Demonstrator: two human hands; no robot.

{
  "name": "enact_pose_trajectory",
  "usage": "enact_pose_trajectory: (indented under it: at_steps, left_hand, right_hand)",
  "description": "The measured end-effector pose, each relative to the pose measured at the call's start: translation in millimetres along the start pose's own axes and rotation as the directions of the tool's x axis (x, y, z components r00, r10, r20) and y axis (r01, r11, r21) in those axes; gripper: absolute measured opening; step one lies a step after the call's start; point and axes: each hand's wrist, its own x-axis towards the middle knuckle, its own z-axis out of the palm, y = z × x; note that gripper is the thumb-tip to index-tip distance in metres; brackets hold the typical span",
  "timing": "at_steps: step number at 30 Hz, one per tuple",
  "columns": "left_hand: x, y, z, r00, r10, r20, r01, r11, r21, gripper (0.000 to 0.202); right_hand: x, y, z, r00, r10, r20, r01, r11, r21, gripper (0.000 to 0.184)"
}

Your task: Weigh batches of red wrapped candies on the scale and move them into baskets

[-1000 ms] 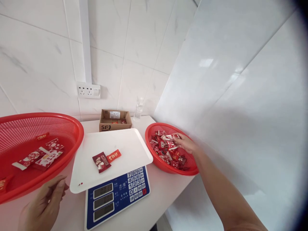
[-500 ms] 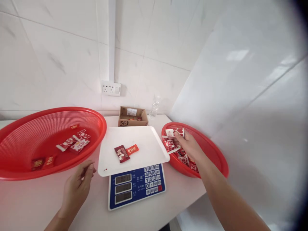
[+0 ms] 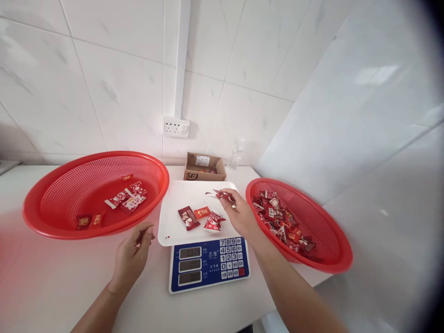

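My right hand [image 3: 237, 212] pinches a red-and-white candy packet [image 3: 219, 194] above the right side of the white scale tray [image 3: 173, 196]. On that tray lie a dark red candy packet [image 3: 189, 218], a small orange-red packet [image 3: 202, 212] and a puffy red-and-white packet [image 3: 214, 222]. My left hand [image 3: 133, 252] hovers left of the tray, near the front rim of the left red basket [image 3: 95, 162]. Its fingers are curled in, with nothing visible in them. Below the tray shows the scale's blue panel [image 3: 211, 266] with its keypad and displays.
Several packets [image 3: 133, 202] lie in the left basket. To the right, a tilted red basket [image 3: 333, 245] holds a heap of candy packets [image 3: 277, 219]. Behind the tray stand a small cardboard box [image 3: 204, 169] and a clear plastic bottle [image 3: 236, 156], close to the tiled wall.
My right hand has moved left from the right basket to over the tray, bringing a packet along. A puffy red-and-white packet now lies on the tray. The view has shifted left.
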Motion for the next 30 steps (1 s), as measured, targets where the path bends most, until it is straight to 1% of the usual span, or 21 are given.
enact_pose_trajectory:
  at_steps: [3,6,8,14,17,19,21,23,24,26,28,30]
  left_hand:
    - [-0.3,0.6,0.0,1.000,0.005,-0.003,-0.005,1.000,-0.002,0.040]
    - [0.0,0.2,-0.3,1.000,0.001,-0.013,-0.001,1.000,-0.007,0.041]
    - [0.2,-0.3,-0.5,1.000,-0.002,-0.016,0.002,1.000,-0.010,0.042]
    - [-0.1,2.0,-1.4,1.000,0.012,-0.011,-0.012,1.000,0.002,0.039]
    - [-0.3,4.4,-2.0,1.000,0.010,-0.005,-0.010,1.000,0.016,0.038]
    - [-0.2,5.3,-2.2,1.000,0.010,-0.004,-0.010,1.000,0.022,0.038]
    - [-0.1,5.5,-2.4,1.000,0.011,-0.014,-0.010,1.000,0.024,0.038]
    - [0.2,5.0,-2.5,1.000,0.008,-0.029,-0.007,1.000,0.022,0.038]
    - [0.3,4.4,-2.7,0.999,0.005,-0.034,-0.004,1.000,0.023,0.039]
    - [0.5,2.7,-3.1,1.000,-0.008,-0.027,0.009,1.000,0.023,0.039]
    - [0.7,-0.3,-3.5,0.999,-0.034,-0.017,0.034,0.999,0.027,0.042]
    - [1.1,-4.1,-3.5,0.997,-0.072,-0.006,0.072,0.997,0.037,0.045]
  right_hand:
    - [2.7,-7.3,9.7,0.998,-0.012,0.058,0.013,1.000,-0.008,0.029]
    - [2.0,-11.2,16.4,0.989,0.017,0.148,-0.004,0.996,-0.087,0.040]
    - [0.6,-11.6,15.9,0.983,0.038,0.179,-0.018,0.994,-0.110,0.046]
    - [-3.7,-7.7,-3.2,0.993,0.085,0.087,-0.079,0.994,-0.074,0.049]
    - [-6.8,-4.1,-13.9,0.995,0.084,0.050,-0.081,0.995,-0.054,0.047]
    - [-9.9,-1.3,-22.0,0.998,0.070,0.001,-0.070,0.996,-0.057,0.045]
    - [-13.7,2.6,-33.6,0.996,0.056,-0.066,-0.060,0.996,-0.068,0.042]
    - [-17.5,9.1,-50.1,0.987,0.060,-0.150,-0.077,0.991,-0.111,0.041]
    - [-19.3,14.0,-60.4,0.977,0.074,-0.199,-0.106,0.983,-0.153,0.040]
    - [-22.4,28.2,-84.3,0.946,0.129,-0.296,-0.206,0.948,-0.245,0.041]
    - [-25.6,48.6,-111.6,0.911,0.203,-0.358,-0.309,0.912,-0.271,0.052]
    - [-30.3,73.0,-140.4,0.896,0.273,-0.351,-0.361,0.906,-0.219,0.074]
